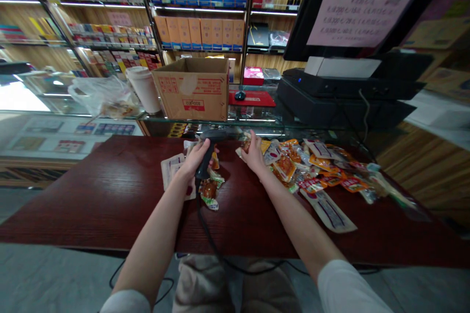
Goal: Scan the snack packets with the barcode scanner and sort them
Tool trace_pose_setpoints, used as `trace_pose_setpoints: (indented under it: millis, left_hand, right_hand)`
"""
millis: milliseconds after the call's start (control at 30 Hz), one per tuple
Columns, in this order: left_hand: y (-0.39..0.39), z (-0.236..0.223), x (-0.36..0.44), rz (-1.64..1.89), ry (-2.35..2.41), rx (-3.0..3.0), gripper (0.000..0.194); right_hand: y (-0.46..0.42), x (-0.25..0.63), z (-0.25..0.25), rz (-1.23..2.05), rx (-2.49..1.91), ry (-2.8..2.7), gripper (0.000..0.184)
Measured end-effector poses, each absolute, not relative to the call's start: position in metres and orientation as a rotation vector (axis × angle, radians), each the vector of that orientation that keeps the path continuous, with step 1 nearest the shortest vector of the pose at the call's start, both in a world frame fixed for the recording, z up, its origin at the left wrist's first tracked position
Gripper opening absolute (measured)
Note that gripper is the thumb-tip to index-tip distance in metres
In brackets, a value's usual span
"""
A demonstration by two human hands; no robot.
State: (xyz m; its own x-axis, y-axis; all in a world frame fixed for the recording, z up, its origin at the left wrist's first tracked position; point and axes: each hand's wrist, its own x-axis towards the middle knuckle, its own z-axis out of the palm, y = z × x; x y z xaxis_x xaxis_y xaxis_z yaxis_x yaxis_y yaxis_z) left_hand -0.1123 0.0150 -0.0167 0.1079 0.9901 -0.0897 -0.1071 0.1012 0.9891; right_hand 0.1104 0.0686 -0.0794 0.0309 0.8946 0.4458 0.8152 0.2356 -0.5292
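Note:
My left hand [194,156] is wrapped round the handle of a dark barcode scanner [212,138], whose cable runs down off the counter's near edge. My right hand [253,152] is closed on a small snack packet [245,145] held up beside the scanner's head. A brown snack packet [209,190] and white flat packets [172,166] lie under and left of the left hand. Several orange and white snack packets [316,166] are heaped to the right of my right hand on the dark red wooden counter [110,195].
Behind the counter a glass case carries a cardboard box [193,87], a white paper cup [145,89] and a plastic bag [101,95]. A black till with a screen and paper notice [352,83] stands at the right. Shelves of boxed goods fill the back wall.

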Motion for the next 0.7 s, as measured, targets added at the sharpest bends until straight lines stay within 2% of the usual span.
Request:
trace_pose_setpoints:
  millis: [133, 267, 400, 567, 700]
  left_hand:
    - [0.019, -0.011, -0.131, 1.148, 1.217, 1.026, 0.052]
    - [0.024, -0.013, -0.147, 1.281, 1.251, 0.955, 0.050]
    - [0.031, -0.020, -0.161, 1.352, 1.243, 0.937, 0.052]
    - [0.035, -0.025, -0.170, 1.362, 1.200, 0.951, 0.058]
    - [0.036, -0.027, -0.171, 1.353, 1.149, 0.960, 0.059]
  right_hand:
    - [0.061, 0.121, -0.067, -0.179, -1.850, -1.875, 0.073]
    - [0.056, 0.124, -0.061, -0.407, -1.834, -1.920, 0.064]
    - [0.057, 0.121, -0.065, -0.376, -1.734, -2.253, 0.033]
    - [0.063, 0.123, -0.065, -0.331, -2.022, -2.279, 0.031]
    - [0.081, 0.105, -0.057, -0.219, -1.860, -2.329, 0.033]
